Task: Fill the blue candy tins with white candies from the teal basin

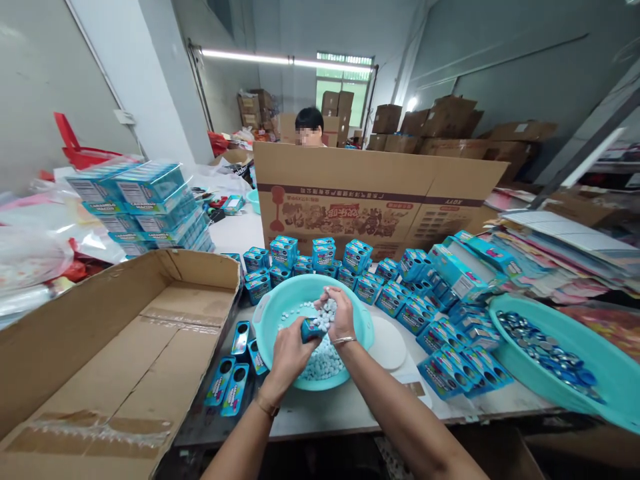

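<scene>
My left hand [290,353] grips a small blue box [311,331] over a turquoise basin [359,373]. Cupped beside that box, my right hand [343,317] holds a handful of small pale candies [327,315]. More pale candies lie heaped in the bottom of the basin, below both hands, with a few scattered along its far side. The fingers of my right hand curl around the handful at the box's upper end. Just left of the basin, several blue boxes with dark round openings [235,389] lie on the table.
Rows of blue boxes [393,298] line the basin's back and right. A white scale-like device [389,343] sits beside it. At right, another turquoise basin [520,387] holds shiny blue lids. An open carton [125,373] stands left; a cardboard panel [375,167] separates me from another person.
</scene>
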Demonstrator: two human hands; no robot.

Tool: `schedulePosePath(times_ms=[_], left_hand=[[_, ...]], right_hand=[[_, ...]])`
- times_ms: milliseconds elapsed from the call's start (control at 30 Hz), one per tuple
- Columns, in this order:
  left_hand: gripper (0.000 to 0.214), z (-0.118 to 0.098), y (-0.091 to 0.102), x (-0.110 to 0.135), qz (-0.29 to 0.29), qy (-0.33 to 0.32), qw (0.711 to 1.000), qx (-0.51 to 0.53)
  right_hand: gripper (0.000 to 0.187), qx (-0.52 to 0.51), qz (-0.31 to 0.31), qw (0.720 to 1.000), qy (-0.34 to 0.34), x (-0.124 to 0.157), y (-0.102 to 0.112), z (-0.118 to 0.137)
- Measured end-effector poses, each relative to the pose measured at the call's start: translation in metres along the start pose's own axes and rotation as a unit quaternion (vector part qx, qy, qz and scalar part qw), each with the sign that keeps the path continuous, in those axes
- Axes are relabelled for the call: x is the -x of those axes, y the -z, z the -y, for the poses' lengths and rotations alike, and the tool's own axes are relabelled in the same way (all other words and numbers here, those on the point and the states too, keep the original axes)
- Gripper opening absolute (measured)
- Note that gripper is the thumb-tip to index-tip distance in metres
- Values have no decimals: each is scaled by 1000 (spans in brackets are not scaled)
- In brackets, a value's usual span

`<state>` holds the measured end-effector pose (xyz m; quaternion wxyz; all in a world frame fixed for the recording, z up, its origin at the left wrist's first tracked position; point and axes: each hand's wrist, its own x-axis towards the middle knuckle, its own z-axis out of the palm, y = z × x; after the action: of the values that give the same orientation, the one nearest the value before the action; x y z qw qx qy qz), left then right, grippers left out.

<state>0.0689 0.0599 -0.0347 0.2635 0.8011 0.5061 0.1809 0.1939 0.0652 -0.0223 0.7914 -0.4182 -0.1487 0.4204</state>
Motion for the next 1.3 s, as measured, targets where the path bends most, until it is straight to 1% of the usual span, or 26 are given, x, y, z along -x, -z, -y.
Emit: schedulePosePath(times_ms=[133,300,400,467,500,533,567,600,633,667,700,733,767,800,833,867,900,933,967,1000,1067,1133,1200,1267,1300], left_hand=[[36,0,0,0,3,3,1000,-3],[34,-2,-1,0,16,-13,1000,-1],[35,2,0,1,10,-2,1000,21],[40,7,1,3,0,-2,999,35],[40,11,2,5,-6,-6,999,43],[40,16,2,7,-16,-13,999,50],[40,20,2,10,-27,-24,998,57],[40,24,2,12,-36,-39,996,65],[39,29,1,14,-44,-53,994,81],[38,33,0,16,-55,-61,991,106],[36,36,-2,17,-67,-60,986,142],[35,39,-3,17,-78,-52,978,187],[36,41,-4,16,-88,-38,968,234],[38,42,-4,15,-93,-23,956,277],[41,42,-4,13,-93,-11,946,312],[43,42,-4,12,-90,-6,938,333],[44,40,-3,10,-87,-6,936,341],[43,38,-1,9,-84,-9,938,336],[42,36,0,8,-79,-13,943,324],[41,33,2,7,-74,-15,949,307],[39,31,3,6,-76,-17,960,268],[38,31,4,4,-88,-17,968,233],[38,31,4,3,-94,-21,973,210],[39,33,4,3,-94,-30,974,203],[39,33,4,3,-94,-34,974,204]], right_hand=[[24,22,12,1000,-3,3,2,3],[24,17,24,999,-24,7,0,-3],[23,-2,47,998,-47,8,1,-6],[23,-8,63,996,-56,3,8,-5],[24,3,67,996,-52,-1,13,-3],[24,41,69,996,-43,-8,20,-1],[24,128,81,988,-34,-15,27,2],[24,253,108,961,-30,-22,35,4],[24,390,143,909,-34,-28,42,6],[23,508,178,842,-43,-33,49,7],[21,589,204,780,-56,-36,55,7],[20,642,228,729,-65,-36,59,6],[23,678,253,686,-69,-35,62,5],[33,712,286,638,-69,-32,64,2],[46,751,327,570,-67,-28,64,0],[61,785,369,493,-66,-25,64,-3],[75,807,407,423,-66,-21,63,-5],[86,817,433,374,-69,-19,61,-6],[93,817,447,356,-77,-17,60,-7],[97,813,452,357,-86,-16,59,-7],[96,796,455,383,-113,-17,57,-8],[87,774,452,423,-131,-18,57,-9],[75,754,446,465,-128,-20,59,-13],[60,728,443,507,-128,-22,60,-18],[52,711,441,528,-143,-23,61,-20]])
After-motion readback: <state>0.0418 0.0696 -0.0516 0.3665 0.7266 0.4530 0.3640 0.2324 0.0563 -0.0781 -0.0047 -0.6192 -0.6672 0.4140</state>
